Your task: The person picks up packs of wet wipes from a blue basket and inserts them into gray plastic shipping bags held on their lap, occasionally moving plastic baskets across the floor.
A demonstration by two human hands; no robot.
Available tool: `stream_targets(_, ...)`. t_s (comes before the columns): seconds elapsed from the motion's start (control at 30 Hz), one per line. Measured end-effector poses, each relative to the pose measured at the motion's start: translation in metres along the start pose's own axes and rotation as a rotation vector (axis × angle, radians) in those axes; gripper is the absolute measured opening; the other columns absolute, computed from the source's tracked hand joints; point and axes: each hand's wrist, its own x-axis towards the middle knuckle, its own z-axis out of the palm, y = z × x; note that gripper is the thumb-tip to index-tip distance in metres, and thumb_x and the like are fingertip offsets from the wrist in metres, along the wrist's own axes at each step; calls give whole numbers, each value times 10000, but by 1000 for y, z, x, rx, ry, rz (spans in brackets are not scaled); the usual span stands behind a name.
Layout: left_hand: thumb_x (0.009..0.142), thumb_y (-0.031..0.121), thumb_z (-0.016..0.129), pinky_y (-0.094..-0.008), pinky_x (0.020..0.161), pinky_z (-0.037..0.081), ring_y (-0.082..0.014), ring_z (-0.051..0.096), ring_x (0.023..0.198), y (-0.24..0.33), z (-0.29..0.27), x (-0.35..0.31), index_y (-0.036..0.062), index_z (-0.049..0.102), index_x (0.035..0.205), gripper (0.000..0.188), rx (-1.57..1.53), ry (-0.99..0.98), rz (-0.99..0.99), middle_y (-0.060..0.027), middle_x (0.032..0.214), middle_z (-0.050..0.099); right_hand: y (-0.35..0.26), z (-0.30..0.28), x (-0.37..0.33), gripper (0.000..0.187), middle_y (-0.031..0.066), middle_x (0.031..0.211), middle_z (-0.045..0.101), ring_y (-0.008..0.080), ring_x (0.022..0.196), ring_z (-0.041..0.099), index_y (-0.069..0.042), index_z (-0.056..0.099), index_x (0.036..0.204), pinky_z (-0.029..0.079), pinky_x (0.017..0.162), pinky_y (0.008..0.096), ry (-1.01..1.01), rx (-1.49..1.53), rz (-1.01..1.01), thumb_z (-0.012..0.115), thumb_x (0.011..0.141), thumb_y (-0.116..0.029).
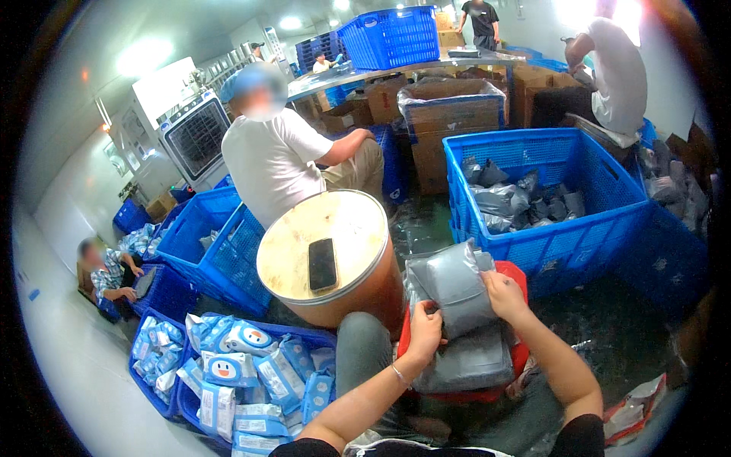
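Note:
My left hand has its fingers closed on the lower left edge of a grey plastic mailing bag. At the bag's right edge, my right hand grips it with fingers bent. What is inside the bag cannot be seen. Just below it lies a stack of flat grey mailing bags, resting on a red container in front of my knees. To my left, a blue basket is heaped with blue-and-white wipes packs.
A round drum with a phone on its lid stands ahead. Filled grey bags lie in a large blue crate at the right. A seated person is beyond the drum; another person bends at the far right.

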Motion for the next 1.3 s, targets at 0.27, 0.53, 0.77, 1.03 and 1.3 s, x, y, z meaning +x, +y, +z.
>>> stream_targets(0.27,928,60,483,-280,505,514,-134,606,670,-4,-10,-9,-19,605,1134,252,-14,-208,68,-76,877,658,-94,-35,-6,1031,251,1432,377,364,1324,390,-65,201,1506,295,1099,427,-209,450,292,766,721,-420)
stream_targets(0.53,900,189,653,-243,631,526,-110,633,738,-5,-9,-12,-10,629,1100,283,-234,-315,63,-60,844,662,-58,-74,-28,798,151,1340,481,276,1220,487,-76,373,1418,417,1001,408,79,1244,303,709,725,-286)
stream_targets(0.77,899,187,658,-243,624,524,-104,642,675,-20,-3,-14,-3,646,1014,222,92,-221,200,-49,817,676,-19,-98,-37,626,152,1348,512,291,1102,597,-121,460,1365,483,927,448,346,1828,274,560,879,-503)
stream_targets(1.03,875,164,667,-295,655,527,-156,656,705,-13,-2,-15,-3,643,1031,230,308,-189,334,-82,805,679,-14,-87,-35,667,199,1377,489,314,1131,590,-117,432,1405,486,924,456,166,2066,185,557,879,-509)
stream_targets(1.3,811,162,717,-410,966,449,-314,538,1147,21,-24,-33,42,523,1289,529,665,-482,750,-195,1267,528,-2,-126,-24,485,81,1236,563,302,1150,505,-152,547,1248,426,939,474,834,1775,271,655,852,-411)
